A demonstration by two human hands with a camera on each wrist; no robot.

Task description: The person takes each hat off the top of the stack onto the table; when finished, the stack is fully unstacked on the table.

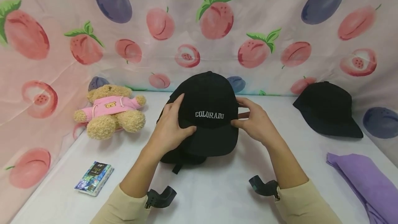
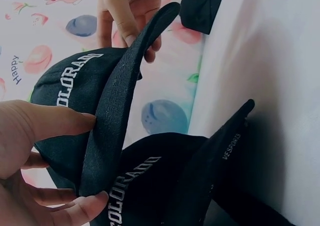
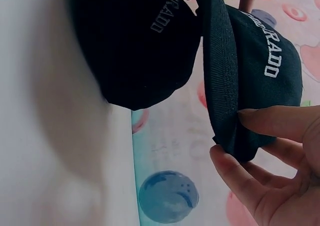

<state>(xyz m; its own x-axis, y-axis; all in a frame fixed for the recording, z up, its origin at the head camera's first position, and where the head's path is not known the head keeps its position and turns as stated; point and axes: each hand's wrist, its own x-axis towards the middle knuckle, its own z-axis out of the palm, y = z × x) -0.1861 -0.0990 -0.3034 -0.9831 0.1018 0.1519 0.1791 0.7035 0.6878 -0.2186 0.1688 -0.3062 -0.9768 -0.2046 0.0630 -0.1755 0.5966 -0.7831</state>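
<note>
A black baseball cap with white COLORADO lettering is held up between both hands, its brim toward me. My left hand grips its left side, thumb at the brim seam and fingers underneath, as the left wrist view shows. On the opposite side, the right hand pinches the cap near the brim's end between thumb and fingers. Below it a second black COLORADO cap sits on the white table, mostly covered in the head view; its strap end pokes out at the front.
At the back left sits a teddy bear in a pink hoodie, with a tissue pack nearer me. A third black cap lies at the right, behind a folded purple cloth. A fruit-print curtain hangs behind the table.
</note>
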